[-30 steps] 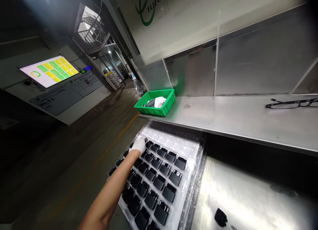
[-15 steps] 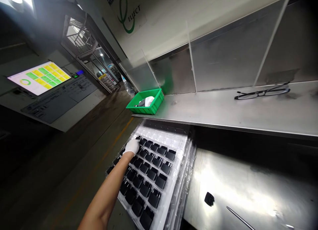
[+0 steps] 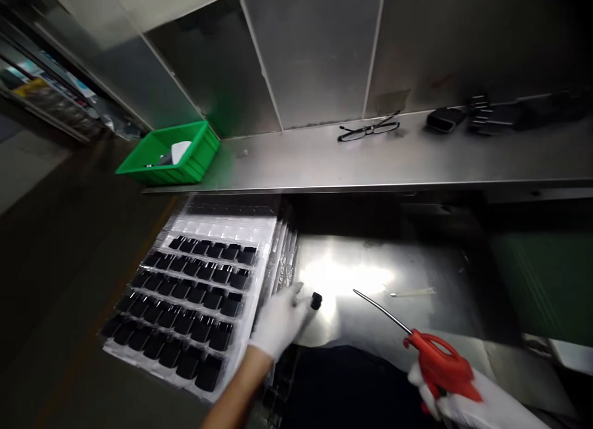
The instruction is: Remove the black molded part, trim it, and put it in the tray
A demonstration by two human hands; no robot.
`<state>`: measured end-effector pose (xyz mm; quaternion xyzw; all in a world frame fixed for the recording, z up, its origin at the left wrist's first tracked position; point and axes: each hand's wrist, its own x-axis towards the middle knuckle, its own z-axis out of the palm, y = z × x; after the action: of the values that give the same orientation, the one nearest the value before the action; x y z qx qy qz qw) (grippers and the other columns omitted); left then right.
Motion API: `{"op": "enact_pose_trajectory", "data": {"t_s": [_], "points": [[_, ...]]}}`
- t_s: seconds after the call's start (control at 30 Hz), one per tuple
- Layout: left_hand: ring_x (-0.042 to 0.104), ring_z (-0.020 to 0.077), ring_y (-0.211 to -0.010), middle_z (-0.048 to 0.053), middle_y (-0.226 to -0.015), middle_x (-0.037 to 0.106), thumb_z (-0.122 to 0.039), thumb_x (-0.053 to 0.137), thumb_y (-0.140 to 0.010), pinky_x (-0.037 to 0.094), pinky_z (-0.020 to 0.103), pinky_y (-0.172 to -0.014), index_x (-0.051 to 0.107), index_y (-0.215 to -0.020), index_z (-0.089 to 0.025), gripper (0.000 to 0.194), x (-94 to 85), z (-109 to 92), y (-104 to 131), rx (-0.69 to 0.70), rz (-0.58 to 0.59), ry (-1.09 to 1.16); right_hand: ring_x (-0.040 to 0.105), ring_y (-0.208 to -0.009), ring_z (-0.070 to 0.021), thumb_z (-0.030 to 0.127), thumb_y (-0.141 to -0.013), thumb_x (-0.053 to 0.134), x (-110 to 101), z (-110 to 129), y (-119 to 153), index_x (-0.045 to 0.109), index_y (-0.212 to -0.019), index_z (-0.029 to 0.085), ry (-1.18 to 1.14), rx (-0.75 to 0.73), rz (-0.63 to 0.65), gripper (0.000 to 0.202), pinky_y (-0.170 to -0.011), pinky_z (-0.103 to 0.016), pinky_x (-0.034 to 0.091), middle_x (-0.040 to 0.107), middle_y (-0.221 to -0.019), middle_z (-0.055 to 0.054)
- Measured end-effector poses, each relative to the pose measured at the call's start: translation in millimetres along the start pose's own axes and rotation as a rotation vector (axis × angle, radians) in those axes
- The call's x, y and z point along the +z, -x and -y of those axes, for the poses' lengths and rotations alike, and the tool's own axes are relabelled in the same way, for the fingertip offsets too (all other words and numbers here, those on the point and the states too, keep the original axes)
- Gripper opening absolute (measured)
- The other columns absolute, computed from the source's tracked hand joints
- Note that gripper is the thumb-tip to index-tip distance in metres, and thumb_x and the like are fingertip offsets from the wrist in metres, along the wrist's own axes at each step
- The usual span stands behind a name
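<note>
My left hand (image 3: 283,318), in a white glove, is over the steel bench beside the tray. Its fingers are apart, with the tips close to a small black plastic part (image 3: 316,301); whether they touch it I cannot tell. At the lower right my right hand (image 3: 445,398), also gloved, is wrapped round a red air blow gun (image 3: 445,367). The gun's thin metal nozzle (image 3: 382,308) points up and left over the bench. To the left, a clear plastic tray (image 3: 259,274) holds rows of black parts (image 3: 199,299) and sits on a stack of similar trays.
A steel shelf (image 3: 287,163) runs across behind the bench (image 3: 343,330). On it are a green bin (image 3: 199,154) with white and grey items, eyeglasses (image 3: 368,130) and dark objects (image 3: 491,117). A slim pale tool (image 3: 414,292) lies on the bench.
My left hand has left the tray's far rows and come right, down to the loose black part. The view has swung right, bringing my right hand and the whole blow gun into sight.
</note>
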<state>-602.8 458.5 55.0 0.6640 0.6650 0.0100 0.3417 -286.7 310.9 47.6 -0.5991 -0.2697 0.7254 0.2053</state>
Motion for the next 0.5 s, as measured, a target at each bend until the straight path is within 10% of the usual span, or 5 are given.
{"op": "enact_pose_trajectory", "data": {"t_s": [0.17, 0.5], "points": [[0.065, 0.0338, -0.115, 0.023, -0.124, 0.066, -0.035, 0.075, -0.077, 0.050, 0.039, -0.097, 0.053, -0.131, -0.010, 0.064, 128.0, 8.6, -36.9, -0.177, 0.033, -0.075, 0.054, -0.050, -0.0182, 0.026, -0.041, 0.043, -4.7, -16.6, -3.1, 0.058, -0.076, 0.022, -0.004, 0.069, 0.005, 0.038, -0.057, -0.031, 0.041, 0.058, -0.047, 0.003], [0.056, 0.0284, -0.125, 0.013, -0.121, 0.064, -0.033, 0.061, -0.089, 0.042, 0.039, -0.109, 0.066, -0.113, -0.020, 0.028, 148.7, 35.7, -55.5, -0.140, -0.043, 0.318, 0.054, -0.064, -0.0156, 0.023, -0.057, 0.051, -5.5, 5.5, 29.4, 0.064, -0.090, 0.020, -0.008, 0.009, -0.021, 0.036, -0.066, -0.028, 0.043, 0.062, -0.066, -0.001]]}}
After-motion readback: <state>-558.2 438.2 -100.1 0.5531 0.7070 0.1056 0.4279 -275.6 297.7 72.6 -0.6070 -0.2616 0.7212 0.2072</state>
